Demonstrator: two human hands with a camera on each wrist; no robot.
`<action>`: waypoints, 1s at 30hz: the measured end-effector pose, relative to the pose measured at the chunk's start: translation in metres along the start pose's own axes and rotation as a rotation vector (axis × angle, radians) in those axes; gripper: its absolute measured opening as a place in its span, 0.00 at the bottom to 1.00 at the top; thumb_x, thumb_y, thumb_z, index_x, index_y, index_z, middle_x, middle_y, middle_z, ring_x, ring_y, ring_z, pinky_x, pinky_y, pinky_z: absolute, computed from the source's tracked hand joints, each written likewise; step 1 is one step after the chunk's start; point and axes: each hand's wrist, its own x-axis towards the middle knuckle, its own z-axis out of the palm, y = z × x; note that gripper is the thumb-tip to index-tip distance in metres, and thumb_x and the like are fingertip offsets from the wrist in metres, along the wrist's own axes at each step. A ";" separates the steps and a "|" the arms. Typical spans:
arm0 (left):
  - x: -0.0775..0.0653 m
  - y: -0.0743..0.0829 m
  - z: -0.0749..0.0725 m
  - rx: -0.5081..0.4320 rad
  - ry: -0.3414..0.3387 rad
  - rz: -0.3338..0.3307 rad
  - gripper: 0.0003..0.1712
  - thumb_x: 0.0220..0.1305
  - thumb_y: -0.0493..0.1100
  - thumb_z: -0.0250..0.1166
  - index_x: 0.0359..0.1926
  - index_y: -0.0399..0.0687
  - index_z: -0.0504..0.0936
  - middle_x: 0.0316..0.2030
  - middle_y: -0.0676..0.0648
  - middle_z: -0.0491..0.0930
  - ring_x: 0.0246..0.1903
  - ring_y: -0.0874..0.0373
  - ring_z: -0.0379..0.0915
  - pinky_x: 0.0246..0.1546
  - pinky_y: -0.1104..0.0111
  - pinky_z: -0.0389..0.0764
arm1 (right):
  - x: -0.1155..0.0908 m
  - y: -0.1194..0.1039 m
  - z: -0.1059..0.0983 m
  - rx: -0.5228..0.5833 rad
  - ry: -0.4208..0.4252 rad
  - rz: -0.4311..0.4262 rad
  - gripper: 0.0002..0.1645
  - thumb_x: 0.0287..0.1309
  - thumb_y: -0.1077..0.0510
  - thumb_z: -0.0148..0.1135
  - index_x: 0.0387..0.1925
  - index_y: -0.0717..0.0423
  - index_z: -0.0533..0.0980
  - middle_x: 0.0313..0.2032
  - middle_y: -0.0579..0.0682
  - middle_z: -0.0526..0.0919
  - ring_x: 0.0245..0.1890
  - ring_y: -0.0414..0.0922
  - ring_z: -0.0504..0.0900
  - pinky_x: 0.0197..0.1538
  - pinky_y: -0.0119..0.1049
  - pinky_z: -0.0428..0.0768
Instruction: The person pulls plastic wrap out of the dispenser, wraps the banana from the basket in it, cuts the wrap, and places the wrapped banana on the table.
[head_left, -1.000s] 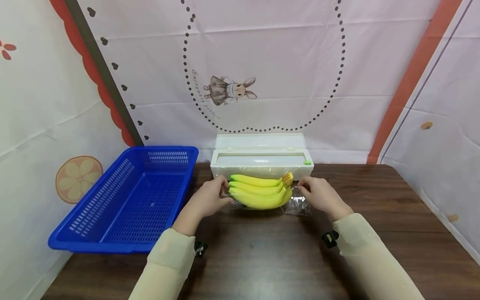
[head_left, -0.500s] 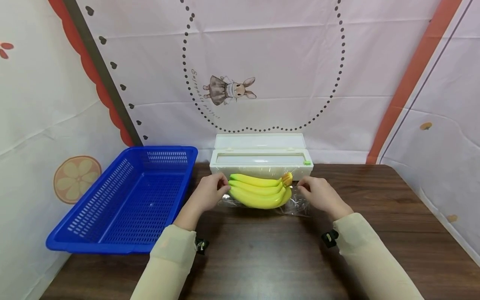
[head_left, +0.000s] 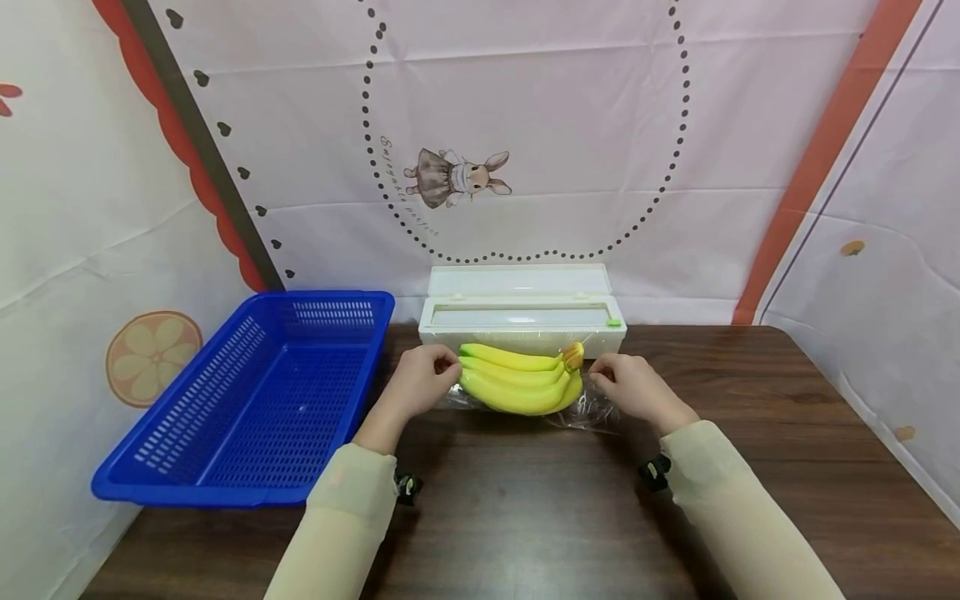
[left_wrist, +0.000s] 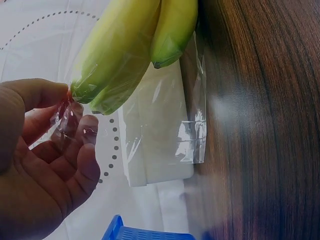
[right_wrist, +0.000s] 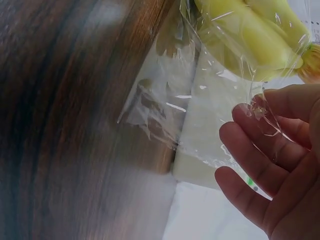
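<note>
A bunch of yellow bananas (head_left: 517, 387) with green tips lies crosswise in front of a white cling film box (head_left: 442, 335). Clear cling film (right_wrist: 165, 92) covers the bunch and spreads past both ends, its loose edge showing over the dark table. At the green tips, my left hand (head_left: 416, 383) pinches gathered film between thumb and index finger; the left wrist view shows the other fingers loosely bent. Near the stem (head_left: 573, 357), my right hand (head_left: 633, 385) pinches a crumpled bit of film between thumb and index finger, its other fingers spread in the right wrist view.
A blue plastic basket (head_left: 258, 417) stands left of my left forearm. The film box's lid (head_left: 519, 279) is raised against the printed cloth backdrop (head_left: 585, 150), and a green slider (head_left: 613, 322) sits at its right end. Dark wooden table (head_left: 502, 517) extends in front.
My left hand has moved slightly up and away from me, its thumb now against the index finger at the banana tips. My right hand has shifted only slightly left. The bananas stay in place.
</note>
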 end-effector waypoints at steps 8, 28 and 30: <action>0.004 -0.002 -0.003 -0.058 -0.058 0.012 0.10 0.64 0.41 0.58 0.41 0.43 0.84 0.34 0.47 0.82 0.30 0.59 0.73 0.33 0.67 0.75 | 0.001 0.000 0.000 -0.005 0.014 -0.023 0.08 0.61 0.60 0.57 0.37 0.60 0.80 0.25 0.48 0.80 0.22 0.39 0.71 0.29 0.35 0.72; 0.007 -0.017 0.010 -0.294 -0.035 -0.258 0.09 0.67 0.42 0.57 0.38 0.40 0.79 0.28 0.43 0.79 0.29 0.48 0.76 0.25 0.65 0.75 | -0.005 0.006 0.004 0.002 0.009 -0.006 0.08 0.61 0.60 0.57 0.36 0.59 0.80 0.27 0.49 0.81 0.24 0.40 0.74 0.30 0.36 0.73; 0.008 -0.018 0.011 -0.347 -0.044 -0.296 0.09 0.66 0.41 0.58 0.39 0.39 0.79 0.29 0.42 0.79 0.30 0.48 0.77 0.29 0.62 0.78 | -0.005 0.007 0.004 -0.002 0.008 -0.005 0.07 0.61 0.60 0.57 0.36 0.59 0.80 0.26 0.48 0.81 0.24 0.40 0.74 0.31 0.36 0.73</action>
